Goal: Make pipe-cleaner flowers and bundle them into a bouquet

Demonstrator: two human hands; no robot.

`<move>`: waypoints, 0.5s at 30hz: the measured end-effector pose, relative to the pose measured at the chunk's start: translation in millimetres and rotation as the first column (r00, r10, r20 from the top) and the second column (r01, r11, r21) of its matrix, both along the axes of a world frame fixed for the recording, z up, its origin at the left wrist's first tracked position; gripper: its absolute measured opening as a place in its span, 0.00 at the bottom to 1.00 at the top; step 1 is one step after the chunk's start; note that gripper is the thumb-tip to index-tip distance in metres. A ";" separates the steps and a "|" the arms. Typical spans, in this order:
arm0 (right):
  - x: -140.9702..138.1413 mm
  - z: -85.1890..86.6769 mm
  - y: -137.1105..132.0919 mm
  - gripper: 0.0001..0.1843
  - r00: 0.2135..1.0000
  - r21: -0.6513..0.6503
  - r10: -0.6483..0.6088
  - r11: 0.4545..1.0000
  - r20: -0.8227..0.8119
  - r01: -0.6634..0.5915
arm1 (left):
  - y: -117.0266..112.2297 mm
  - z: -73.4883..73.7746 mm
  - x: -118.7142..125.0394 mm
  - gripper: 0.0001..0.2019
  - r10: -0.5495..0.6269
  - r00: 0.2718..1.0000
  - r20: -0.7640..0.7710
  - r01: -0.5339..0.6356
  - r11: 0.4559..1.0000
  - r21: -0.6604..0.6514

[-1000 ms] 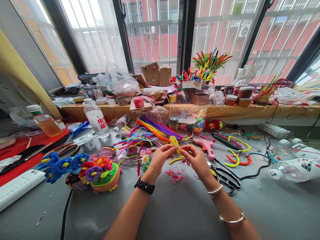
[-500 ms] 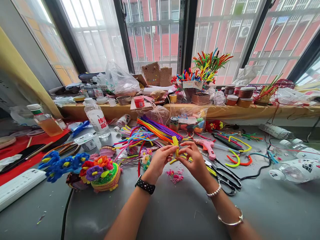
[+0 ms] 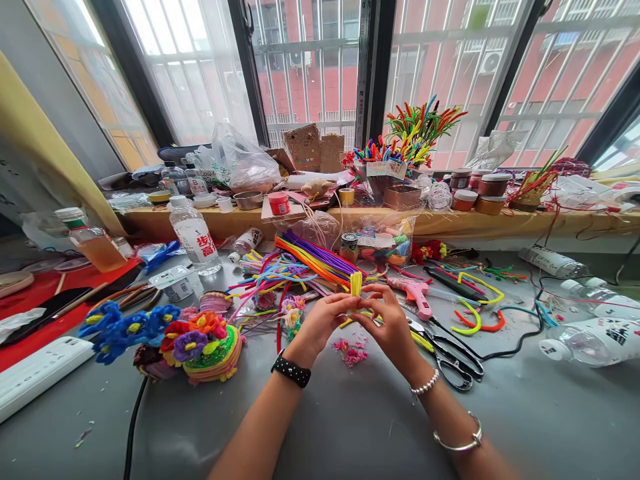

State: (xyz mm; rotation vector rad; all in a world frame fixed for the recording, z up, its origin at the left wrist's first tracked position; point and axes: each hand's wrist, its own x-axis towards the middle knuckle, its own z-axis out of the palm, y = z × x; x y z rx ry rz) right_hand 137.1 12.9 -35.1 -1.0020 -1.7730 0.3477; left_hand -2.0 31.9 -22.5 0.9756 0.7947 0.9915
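Observation:
Both my hands meet over the grey table (image 3: 350, 427) and pinch a folded bundle of yellow pipe cleaner (image 3: 355, 283) that stands upright between the fingertips. My left hand (image 3: 323, 321), with a black watch on its wrist, grips the bundle's base from the left. My right hand (image 3: 387, 322), wearing a pearl bracelet and a silver bangle, closes on it from the right. A loose yellow end trails under the fingers. A small pink fluffy scrap (image 3: 350, 352) lies just below my hands.
Black scissors (image 3: 453, 360) and a pink glue gun (image 3: 415, 293) lie to the right. A heap of coloured pipe cleaners (image 3: 300, 263) is behind my hands. Pipe-cleaner flowers on a basket (image 3: 200, 343) sit at the left, with water bottles (image 3: 193, 233) and a cluttered windowsill (image 3: 450, 223) beyond.
My hands have drawn closer together and the yellow bundle has turned from slanted to upright. My right hand has shifted left onto it.

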 end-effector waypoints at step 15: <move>0.3 4.5 0.6 0.06 0.994 -0.063 0.005 0.998 -0.108 -0.012 | -10.8 17.0 10.9 0.13 -0.065 0.994 -0.093 0.086 0.965 0.248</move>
